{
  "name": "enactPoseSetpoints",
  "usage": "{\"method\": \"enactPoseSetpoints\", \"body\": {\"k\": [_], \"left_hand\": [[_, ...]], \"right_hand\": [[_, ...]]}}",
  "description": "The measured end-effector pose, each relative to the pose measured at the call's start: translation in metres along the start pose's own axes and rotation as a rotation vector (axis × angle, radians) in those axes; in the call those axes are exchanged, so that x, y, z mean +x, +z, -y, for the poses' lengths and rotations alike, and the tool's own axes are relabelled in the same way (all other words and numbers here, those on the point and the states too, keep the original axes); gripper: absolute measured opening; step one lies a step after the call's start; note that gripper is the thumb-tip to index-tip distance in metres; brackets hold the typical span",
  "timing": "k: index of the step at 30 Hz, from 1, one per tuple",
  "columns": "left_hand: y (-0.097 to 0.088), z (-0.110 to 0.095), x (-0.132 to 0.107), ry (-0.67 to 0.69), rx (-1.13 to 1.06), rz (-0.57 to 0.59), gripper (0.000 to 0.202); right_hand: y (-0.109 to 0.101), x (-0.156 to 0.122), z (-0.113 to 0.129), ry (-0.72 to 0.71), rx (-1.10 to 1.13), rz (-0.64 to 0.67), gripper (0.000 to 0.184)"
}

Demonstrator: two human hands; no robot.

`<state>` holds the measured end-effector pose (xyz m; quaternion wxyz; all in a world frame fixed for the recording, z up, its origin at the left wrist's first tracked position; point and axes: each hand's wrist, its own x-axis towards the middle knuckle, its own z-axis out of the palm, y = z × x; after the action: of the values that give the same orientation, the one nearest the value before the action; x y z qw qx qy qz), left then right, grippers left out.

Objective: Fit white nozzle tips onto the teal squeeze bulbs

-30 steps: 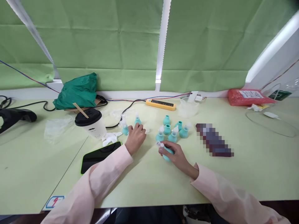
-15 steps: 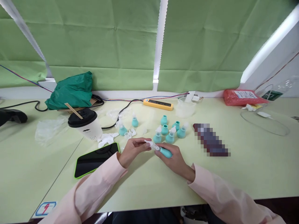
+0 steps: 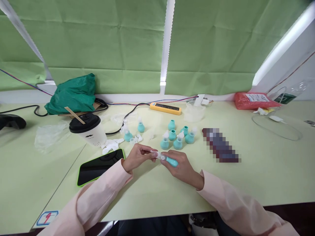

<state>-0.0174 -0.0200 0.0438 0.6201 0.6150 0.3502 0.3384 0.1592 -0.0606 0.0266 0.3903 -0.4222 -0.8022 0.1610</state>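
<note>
My right hand [image 3: 179, 166] is closed round a small teal bulb [image 3: 171, 161] with a clear white tip, held just above the pale green table [image 3: 256, 177]. My left hand [image 3: 138, 156] pinches a small clear cap [image 3: 154, 153] against that tip. Both hands meet in the middle, in front of a cluster of several more teal bulbs [image 3: 175, 136]. Two teal bulbs [image 3: 134, 130] stand apart to the left, with loose clear caps [image 3: 136, 139] beside them.
A paper cup with a black lid [image 3: 86, 129] and a phone in a green case [image 3: 99, 166] lie left of my hands. Behind are a green bag [image 3: 71, 95], a yellow power strip [image 3: 165, 108], cables, and a red packet [image 3: 253, 100].
My left hand came back from the loose caps at the left bulbs to the bulb in my right hand, carrying a clear cap. The right hand lifted the bulb slightly.
</note>
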Motion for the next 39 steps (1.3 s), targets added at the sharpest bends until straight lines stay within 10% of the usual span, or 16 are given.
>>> {"method": "enactPoseSetpoints", "body": {"k": [16,25,31,39], "left_hand": [[0.015,-0.002,-0.005,0.209,0.190,-0.199,0.018],[-0.028,-0.029,0.014,0.417,0.614,-0.462,0.020],[-0.039,-0.028,0.045,0.392,0.954,-0.366,0.024],[-0.039,-0.016,0.041,0.361,0.808,-0.388,0.024]], "right_hand": [[0.001,0.005,0.005,0.194,0.360,0.038,0.023],[-0.003,0.006,0.000,0.056,0.141,-0.149,0.032],[-0.001,0.005,-0.002,0.038,0.139,-0.156,0.020],[-0.003,0.005,0.000,0.079,0.179,-0.147,0.014]]}}
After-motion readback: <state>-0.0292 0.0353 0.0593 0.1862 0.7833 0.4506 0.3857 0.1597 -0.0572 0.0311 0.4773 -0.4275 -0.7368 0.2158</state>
